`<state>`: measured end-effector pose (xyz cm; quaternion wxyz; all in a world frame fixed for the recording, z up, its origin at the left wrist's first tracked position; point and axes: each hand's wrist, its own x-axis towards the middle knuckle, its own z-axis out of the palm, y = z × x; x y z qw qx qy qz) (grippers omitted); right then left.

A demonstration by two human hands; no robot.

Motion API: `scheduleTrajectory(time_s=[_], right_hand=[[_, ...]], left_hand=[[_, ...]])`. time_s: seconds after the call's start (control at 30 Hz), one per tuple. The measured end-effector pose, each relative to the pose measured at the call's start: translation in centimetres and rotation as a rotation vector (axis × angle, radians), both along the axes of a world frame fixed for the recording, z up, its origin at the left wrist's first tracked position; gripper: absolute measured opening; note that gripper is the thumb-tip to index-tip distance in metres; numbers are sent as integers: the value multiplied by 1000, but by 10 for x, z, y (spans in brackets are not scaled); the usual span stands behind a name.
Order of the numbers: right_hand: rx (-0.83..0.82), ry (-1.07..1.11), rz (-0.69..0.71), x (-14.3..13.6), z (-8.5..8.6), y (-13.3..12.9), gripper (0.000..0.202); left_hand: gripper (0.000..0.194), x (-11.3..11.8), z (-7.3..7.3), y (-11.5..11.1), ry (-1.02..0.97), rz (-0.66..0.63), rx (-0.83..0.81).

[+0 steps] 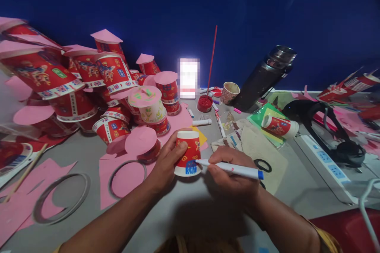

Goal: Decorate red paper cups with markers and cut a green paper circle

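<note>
My left hand (168,162) is wrapped round a red paper cup (192,147), which stands upside down with its white rim at the bottom. A blue patch is drawn on the cup near that rim. Between the thumb and fingers of my right hand (233,172) lies a white marker (237,169) with a blue end cap. The marker's tip touches the cup beside the blue patch. The far side of the cup and some fingers of my left hand are hidden.
Stacked red cups with pink paper discs (118,73) fill the left. Tape rings (44,205) lie on pink paper. Behind are a red paint pot (204,103) and a black thermos (261,79). A power strip (325,164) and another red cup (280,126) lie right.
</note>
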<state>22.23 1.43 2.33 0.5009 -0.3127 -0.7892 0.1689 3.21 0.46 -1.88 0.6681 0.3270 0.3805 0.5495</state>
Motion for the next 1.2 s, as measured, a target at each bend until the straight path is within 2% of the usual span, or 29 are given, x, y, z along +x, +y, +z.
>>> scheduleTrajectory(time_s=[0.13, 0.33, 0.73, 0.97, 1.2], right_hand=[[-8, 16, -54, -1, 0, -2, 14], [29, -6, 6, -1, 2, 0, 12], [1, -52, 31, -1, 1, 1, 13], [0, -41, 16, 1, 1, -1, 13], [19, -17, 16, -1, -2, -1, 11]], left_hand=[[63, 1, 2, 0, -2, 9, -17], [59, 2, 3, 0, 10, 22, -17], [55, 4, 6, 0, -18, -14, 9], [71, 4, 6, 0, 3, -3, -5], [61, 4, 7, -2, 17, 6, 4]])
